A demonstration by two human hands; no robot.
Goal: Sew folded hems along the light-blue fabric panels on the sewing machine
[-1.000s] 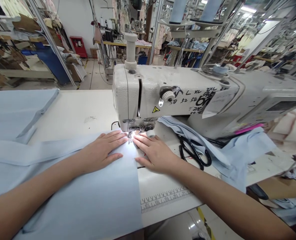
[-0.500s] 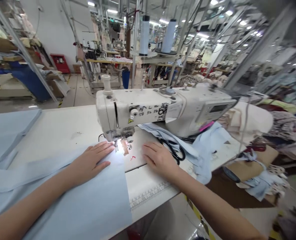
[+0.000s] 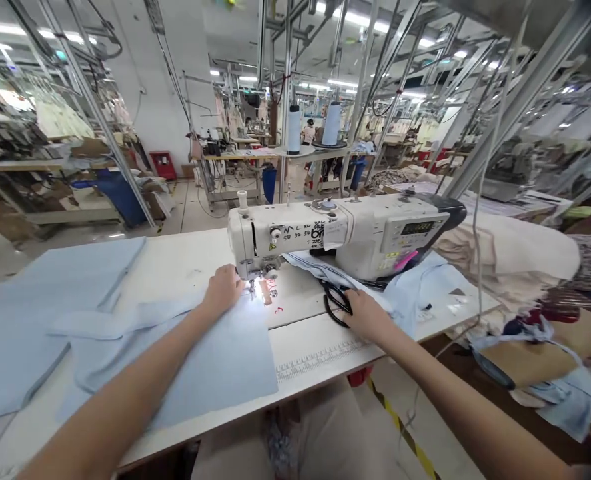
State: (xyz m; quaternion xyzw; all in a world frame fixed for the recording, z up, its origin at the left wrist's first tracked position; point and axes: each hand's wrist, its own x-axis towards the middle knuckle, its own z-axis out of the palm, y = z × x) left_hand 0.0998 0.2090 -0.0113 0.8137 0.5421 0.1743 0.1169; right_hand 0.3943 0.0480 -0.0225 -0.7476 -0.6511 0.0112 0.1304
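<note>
A white sewing machine (image 3: 295,230) stands on the table, its lamp lit over the needle area. Light blue fabric (image 3: 225,363) lies flat left of and under the presser foot. My left hand (image 3: 224,290) is at the fabric's far edge, close beside the machine head; its fingers are curled, and what they hold, if anything, is hidden. To the right, my right hand (image 3: 368,315) has its fingers closed on the black handles of the scissors (image 3: 336,305), whose blades point under the machine arm and are partly covered.
More light blue fabric (image 3: 50,300) lies stacked at the table's left. Light blue pieces (image 3: 420,287) are bunched right of the machine. A printed ruler (image 3: 320,360) runs along the front edge. Two thread cones (image 3: 332,123) stand behind the machine. Cloth bundles (image 3: 535,353) are at the right.
My right hand has moved right from the machine bed to the scissors and closed on their handles. My left hand has gone from lying flat on the fabric to curled beside the machine head.
</note>
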